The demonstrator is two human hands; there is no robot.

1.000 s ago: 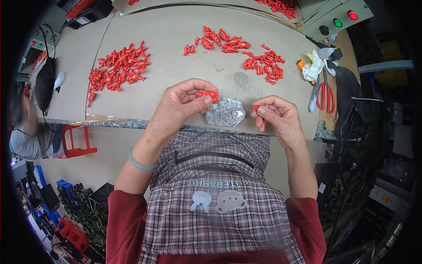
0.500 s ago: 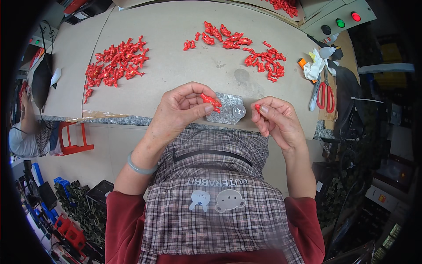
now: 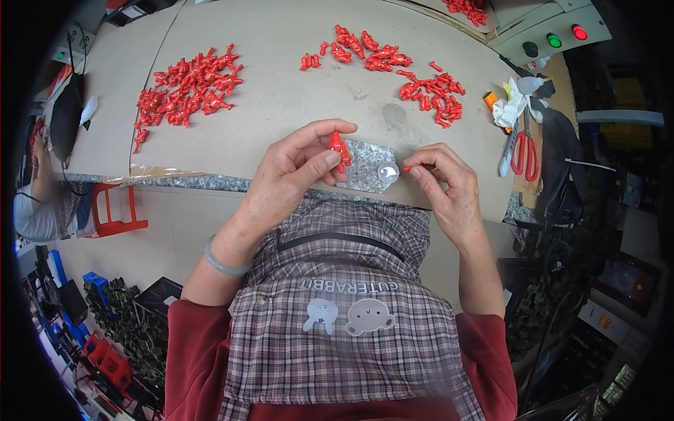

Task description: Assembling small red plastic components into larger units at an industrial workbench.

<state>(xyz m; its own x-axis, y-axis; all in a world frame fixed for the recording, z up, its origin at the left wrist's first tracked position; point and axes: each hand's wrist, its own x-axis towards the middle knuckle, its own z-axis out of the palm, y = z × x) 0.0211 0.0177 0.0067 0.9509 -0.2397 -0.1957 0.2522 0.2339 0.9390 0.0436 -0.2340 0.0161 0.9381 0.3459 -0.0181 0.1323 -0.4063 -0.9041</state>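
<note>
My left hand (image 3: 298,158) is closed on a small red plastic figure (image 3: 340,150), held upright between thumb and fingers. To the right, my right hand (image 3: 449,181) pinches a tiny red piece (image 3: 407,168), mostly covered by the fingertips. Between the hands, a grey speckled slab (image 3: 365,163) lies near the table's front edge. On the slab's right side sits a small round clear dish (image 3: 387,172), just left of the right fingertips.
A large pile of red figures (image 3: 186,91) lies at left on the table (image 3: 281,91). More red figure bodies (image 3: 379,57) and small red parts (image 3: 435,95) lie farther back. Red-handled scissors (image 3: 525,151) rest at right, below a control box (image 3: 554,28). Another person (image 3: 42,196) sits far left.
My left hand has turned the red figure from slanted to upright. My right hand has rotated, its fingers now pointing left toward the dish, still pinching the tiny piece.
</note>
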